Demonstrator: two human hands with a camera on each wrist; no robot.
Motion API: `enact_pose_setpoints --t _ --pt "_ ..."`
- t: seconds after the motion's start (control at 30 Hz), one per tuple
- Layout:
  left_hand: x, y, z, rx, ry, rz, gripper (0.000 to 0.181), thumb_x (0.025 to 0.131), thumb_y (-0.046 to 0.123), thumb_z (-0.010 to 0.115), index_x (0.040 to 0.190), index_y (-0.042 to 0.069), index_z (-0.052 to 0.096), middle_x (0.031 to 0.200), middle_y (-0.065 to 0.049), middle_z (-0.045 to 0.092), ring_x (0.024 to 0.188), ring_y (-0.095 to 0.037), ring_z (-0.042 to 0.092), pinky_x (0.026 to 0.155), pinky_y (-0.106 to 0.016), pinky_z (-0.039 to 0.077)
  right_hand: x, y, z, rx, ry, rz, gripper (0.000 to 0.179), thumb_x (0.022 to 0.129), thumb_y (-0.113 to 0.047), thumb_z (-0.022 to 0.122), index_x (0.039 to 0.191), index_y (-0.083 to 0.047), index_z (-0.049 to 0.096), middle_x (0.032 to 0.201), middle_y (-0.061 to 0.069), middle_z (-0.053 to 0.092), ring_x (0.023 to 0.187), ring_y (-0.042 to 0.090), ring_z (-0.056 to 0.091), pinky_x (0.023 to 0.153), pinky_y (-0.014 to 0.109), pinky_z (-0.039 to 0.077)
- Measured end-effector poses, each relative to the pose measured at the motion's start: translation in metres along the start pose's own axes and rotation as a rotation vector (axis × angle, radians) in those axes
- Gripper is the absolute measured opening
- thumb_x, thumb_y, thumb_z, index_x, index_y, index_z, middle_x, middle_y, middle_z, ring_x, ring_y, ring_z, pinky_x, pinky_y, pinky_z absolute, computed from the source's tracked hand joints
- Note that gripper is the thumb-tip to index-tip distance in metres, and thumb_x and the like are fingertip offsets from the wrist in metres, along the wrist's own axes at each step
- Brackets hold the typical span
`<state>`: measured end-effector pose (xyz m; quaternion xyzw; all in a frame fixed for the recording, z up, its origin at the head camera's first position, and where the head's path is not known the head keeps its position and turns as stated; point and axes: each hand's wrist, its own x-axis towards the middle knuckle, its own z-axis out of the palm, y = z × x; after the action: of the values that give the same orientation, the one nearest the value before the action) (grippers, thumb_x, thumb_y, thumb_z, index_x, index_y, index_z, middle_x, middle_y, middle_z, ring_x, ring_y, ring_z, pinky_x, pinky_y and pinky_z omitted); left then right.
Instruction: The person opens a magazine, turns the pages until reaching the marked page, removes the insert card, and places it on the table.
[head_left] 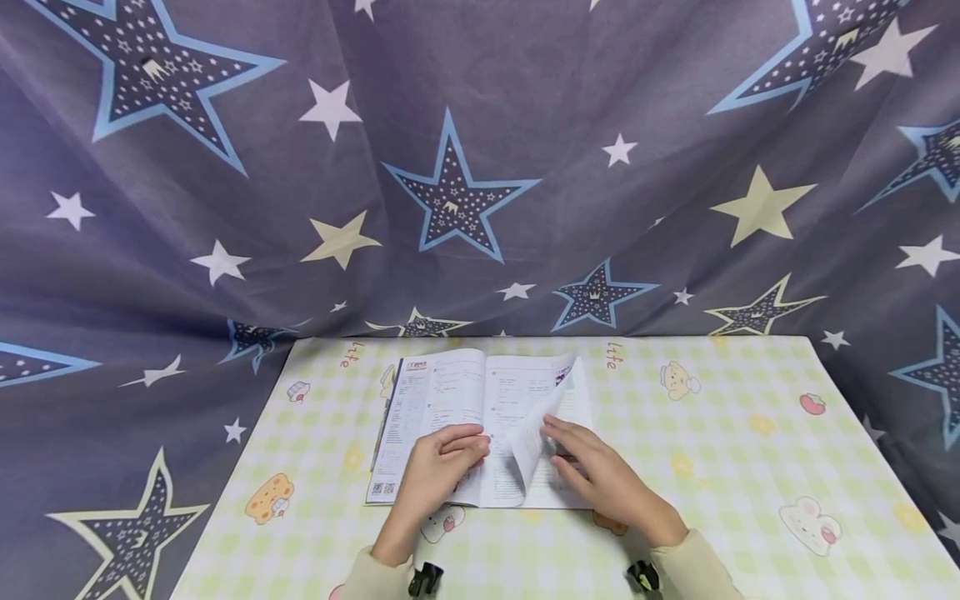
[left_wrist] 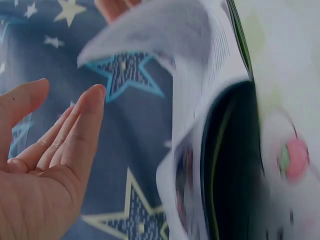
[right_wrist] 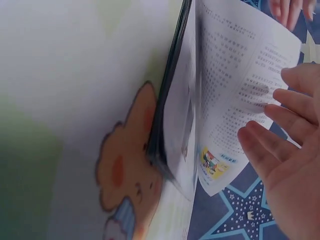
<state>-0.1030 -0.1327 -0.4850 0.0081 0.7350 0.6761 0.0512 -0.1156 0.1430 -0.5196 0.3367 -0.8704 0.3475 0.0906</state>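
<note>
An open book [head_left: 450,379] with printed pages lies on the table. One of its right-hand pages [head_left: 529,442] stands up from the rest and curls over toward the spine. My right hand [head_left: 603,477] is beside that raised page, fingers extended, the fingertips at or very near the sheet. In the right wrist view the page [right_wrist: 227,75] shows dense text and a small coloured picture. Over the left page near the spine is my left hand [head_left: 438,467]; the left wrist view shows its thumb apart from loosely straight fingers, with nothing between them.
A checked tablecloth [head_left: 720,450] with cartoon animals covers the table. Behind and beside it hangs a dark curtain [head_left: 570,217] printed with stars. Dark wrist straps [head_left: 426,579] show below the hands. Something thin pokes out under the book's left edge.
</note>
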Motion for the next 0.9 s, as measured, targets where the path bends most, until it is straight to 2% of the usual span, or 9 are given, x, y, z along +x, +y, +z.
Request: enact_pose_setpoints --t 0.2,0.37,0.53,0.73,0.9 --pt "0.007 -0.002 0.017 -0.058 -0.071 -0.002 0.039 0.092 0.014 0.074 0.119 -0.012 0.064 0.100 -0.019 0.073 0.090 -0.033 0.073 0.078 -0.030 0.060 0.004 -0.005 0.003 0.005 -0.044 -0.002 0.050 0.100 -0.014 0.063 0.147 -0.004 0.049 0.153 0.008 0.044 0.139 0.023 0.043 0.111 0.043 0.039" --pt "0.010 -0.004 0.022 -0.017 -0.074 -0.007 0.031 0.092 0.011 0.074 0.115 -0.008 0.068 0.098 -0.017 0.074 0.086 -0.028 0.074 0.075 -0.029 0.060 0.006 -0.009 0.002 0.028 -0.077 0.042 0.049 0.102 -0.018 0.060 0.149 -0.008 0.048 0.156 0.003 0.041 0.141 0.019 0.039 0.113 0.043 0.037" --pt "0.011 -0.006 0.023 0.022 -0.054 -0.026 0.026 0.091 0.008 0.074 0.112 -0.006 0.070 0.094 -0.014 0.075 0.080 -0.025 0.074 0.072 -0.031 0.061 0.005 -0.009 0.001 0.027 -0.087 0.051 0.050 0.103 -0.021 0.060 0.150 -0.009 0.047 0.157 0.001 0.040 0.142 0.019 0.038 0.113 0.042 0.036" --pt "0.010 -0.011 0.013 0.024 0.008 -0.044 0.024 0.090 0.004 0.072 0.111 -0.007 0.071 0.094 -0.015 0.075 0.081 -0.025 0.074 0.073 -0.034 0.061 0.003 -0.008 -0.003 -0.027 -0.080 0.069 0.055 0.097 -0.019 0.069 0.146 -0.003 0.049 0.151 0.011 0.046 0.137 0.028 0.044 0.112 0.044 0.037" --pt "0.004 -0.018 -0.011 0.075 0.124 -0.048 0.020 0.089 0.002 0.072 0.108 -0.004 0.073 0.091 -0.013 0.075 0.078 -0.026 0.074 0.070 -0.031 0.061 -0.002 -0.006 -0.005 -0.094 -0.203 0.138 0.061 0.091 -0.025 0.075 0.142 0.000 0.053 0.149 0.016 0.047 0.137 0.035 0.043 0.112 0.051 0.037"
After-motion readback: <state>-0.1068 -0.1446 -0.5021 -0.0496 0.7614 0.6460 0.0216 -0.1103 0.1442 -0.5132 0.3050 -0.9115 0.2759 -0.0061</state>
